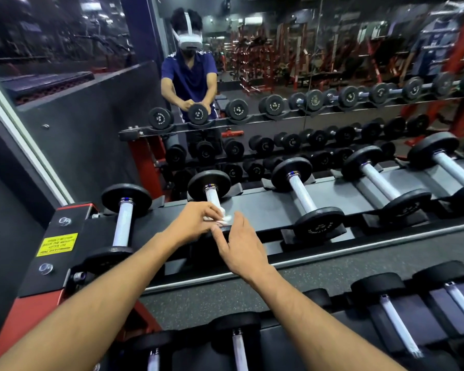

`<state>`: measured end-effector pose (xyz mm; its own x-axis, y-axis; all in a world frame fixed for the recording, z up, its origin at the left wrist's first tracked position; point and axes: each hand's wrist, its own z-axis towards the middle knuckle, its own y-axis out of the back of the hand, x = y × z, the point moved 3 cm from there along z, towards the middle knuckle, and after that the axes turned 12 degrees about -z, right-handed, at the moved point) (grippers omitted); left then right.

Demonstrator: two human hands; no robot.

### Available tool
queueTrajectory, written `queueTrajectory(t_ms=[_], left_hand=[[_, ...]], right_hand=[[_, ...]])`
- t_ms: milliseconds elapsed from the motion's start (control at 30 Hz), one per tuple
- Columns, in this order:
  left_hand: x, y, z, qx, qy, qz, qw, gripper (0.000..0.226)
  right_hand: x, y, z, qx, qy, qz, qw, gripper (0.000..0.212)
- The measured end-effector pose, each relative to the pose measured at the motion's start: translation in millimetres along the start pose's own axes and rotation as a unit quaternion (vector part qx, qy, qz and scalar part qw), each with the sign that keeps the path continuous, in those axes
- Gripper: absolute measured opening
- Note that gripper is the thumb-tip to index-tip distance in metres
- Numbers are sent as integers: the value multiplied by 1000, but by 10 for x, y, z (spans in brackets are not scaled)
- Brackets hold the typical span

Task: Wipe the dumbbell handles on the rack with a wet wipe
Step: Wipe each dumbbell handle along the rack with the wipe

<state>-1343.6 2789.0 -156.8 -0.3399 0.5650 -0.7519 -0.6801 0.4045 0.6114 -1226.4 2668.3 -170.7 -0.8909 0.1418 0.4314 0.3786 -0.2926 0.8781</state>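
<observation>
A row of black dumbbells with silver knurled handles lies on the top shelf of the rack (265,207). My left hand (194,223) grips a crumpled white wet wipe (225,218) against the near end of the handle of the second dumbbell from the left (212,195). My right hand (241,250) rests with fairly straight fingers on that dumbbell's near head, which is mostly hidden beneath both hands. The far head stands just beyond the handle.
The first dumbbell (123,223) lies to the left, near the rack's red end post with a yellow label (56,244). More dumbbells (306,199) extend to the right. A lower shelf of dumbbells (397,322) is close below. A mirror (279,62) behind reflects the person and the gym.
</observation>
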Motion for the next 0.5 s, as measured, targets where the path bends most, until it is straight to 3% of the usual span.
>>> queueTrajectory(t_ms=[233,367,500], left_hand=[[-106,137,169,-208,69,5,976,9],[-77,55,93,-213,124,2,969,22],[-91,-3,-32,-157,151,23,976,23]], right_hand=[[3,25,-19,7,10,-12,1000,80],[0,23,-25,0,11,-18,1000,79],[1,14,-21,-2,10,-14,1000,80]])
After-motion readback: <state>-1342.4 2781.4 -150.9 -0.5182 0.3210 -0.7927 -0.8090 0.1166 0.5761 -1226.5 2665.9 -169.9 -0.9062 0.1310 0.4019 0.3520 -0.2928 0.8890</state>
